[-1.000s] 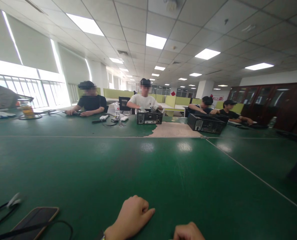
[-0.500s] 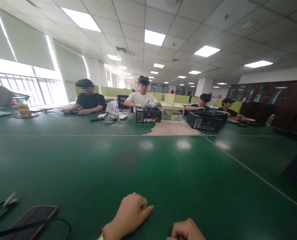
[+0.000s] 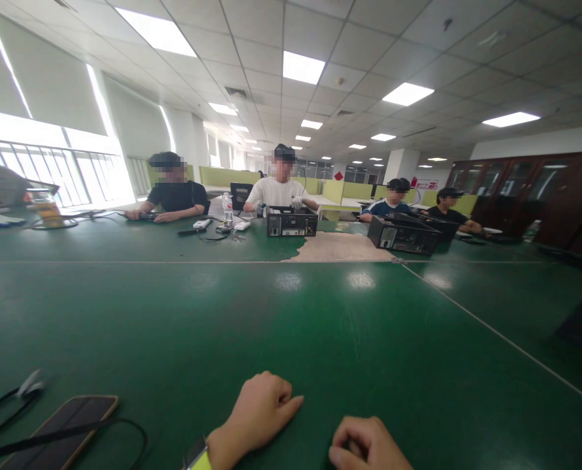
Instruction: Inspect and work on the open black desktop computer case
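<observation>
My left hand [image 3: 264,408] rests on the green tabletop [image 3: 232,313] near the lower middle, its fingers curled under and its thumb laid to the right. A watch with a yellow-green band [image 3: 200,454] circles that wrist. To its right, my right hand [image 3: 369,444] is curled into a loose fist at the bottom edge. Nothing shows in either hand, and the two stay apart. At the lower left lies a dark phone [image 3: 63,434] with a black cable [image 3: 50,438] crossing it.
Across the table, a person in gloves [image 3: 283,189] works at an open computer case [image 3: 293,222]. Another case [image 3: 401,236] stands to the right of a bare, peeled patch [image 3: 344,248]. More people sit along the far side. A water bottle [image 3: 227,210] stands at centre left.
My right hand shows slightly higher in view. My left hand has barely moved. The gloved person's hands have moved apart over the case, and the person behind the right case has raised their head.
</observation>
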Available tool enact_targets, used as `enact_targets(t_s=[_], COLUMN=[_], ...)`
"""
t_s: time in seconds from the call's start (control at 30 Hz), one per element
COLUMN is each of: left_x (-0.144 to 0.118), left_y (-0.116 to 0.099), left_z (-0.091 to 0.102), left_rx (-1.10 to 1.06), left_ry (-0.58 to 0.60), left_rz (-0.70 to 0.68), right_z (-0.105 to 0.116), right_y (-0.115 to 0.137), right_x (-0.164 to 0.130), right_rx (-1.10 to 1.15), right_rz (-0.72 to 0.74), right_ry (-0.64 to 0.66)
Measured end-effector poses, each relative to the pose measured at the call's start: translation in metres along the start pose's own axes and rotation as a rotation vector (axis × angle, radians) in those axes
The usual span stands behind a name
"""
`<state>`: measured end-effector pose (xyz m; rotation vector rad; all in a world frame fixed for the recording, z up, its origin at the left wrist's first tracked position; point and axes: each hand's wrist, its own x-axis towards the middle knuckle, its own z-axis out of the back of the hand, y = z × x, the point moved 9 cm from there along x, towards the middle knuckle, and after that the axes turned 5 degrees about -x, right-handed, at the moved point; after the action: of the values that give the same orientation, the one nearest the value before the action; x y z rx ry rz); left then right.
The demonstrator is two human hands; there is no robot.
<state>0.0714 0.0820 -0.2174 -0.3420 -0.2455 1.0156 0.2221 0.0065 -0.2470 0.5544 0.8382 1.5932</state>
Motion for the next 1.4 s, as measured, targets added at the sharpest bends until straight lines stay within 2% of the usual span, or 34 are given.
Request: enact_targets(t_s=[0.1, 0.2, 0.27, 0.37, 0.47, 0.6, 0.8, 1.4], left_x=[-0.001, -0.002, -0.002, -0.004, -0.004, -0.005, -0.004, -0.004], left_y=[-0.003, -0.005, -0.006, -0.006, -0.006, -0.007, -0.007, -0.007], left_z=[0.004, 0.009, 0.011, 0.013, 0.012, 0.009, 0.010, 0.010], left_rx=[-0.082, -0.206, -0.249, -0.275, -0.279, -0.251, -0.259, -0.205], left_ry=[0.020, 0.036, 0.043, 0.043, 0.042, 0.038, 0.030, -0.006], left_rz=[-0.012, -0.017, -0.015, -0.002, 0.007, -0.007, -0.025, -0.047], right_z=[0.018, 0.044, 0.059, 0.072, 0.069, 0.066, 0.061, 0.056], right_y=[0.020, 0.037, 0.040, 0.028, 0.014, 0.014, 0.016, 0.018], right_x=[0.001, 0.008, 0.014, 0.020, 0.020, 0.014, 0.015, 0.014], right_rx=[0.059, -0.017, -0.132, -0.297, -0.411, -0.446, -0.460, -0.528], right_rz=[0.060, 0.096, 0.107, 0.065, 0.017, 0.032, 0.004, 0.005], right_ry=[-0.050, -0.130, -0.215, -0.378, -0.463, -0.509, -0.442, -0.460])
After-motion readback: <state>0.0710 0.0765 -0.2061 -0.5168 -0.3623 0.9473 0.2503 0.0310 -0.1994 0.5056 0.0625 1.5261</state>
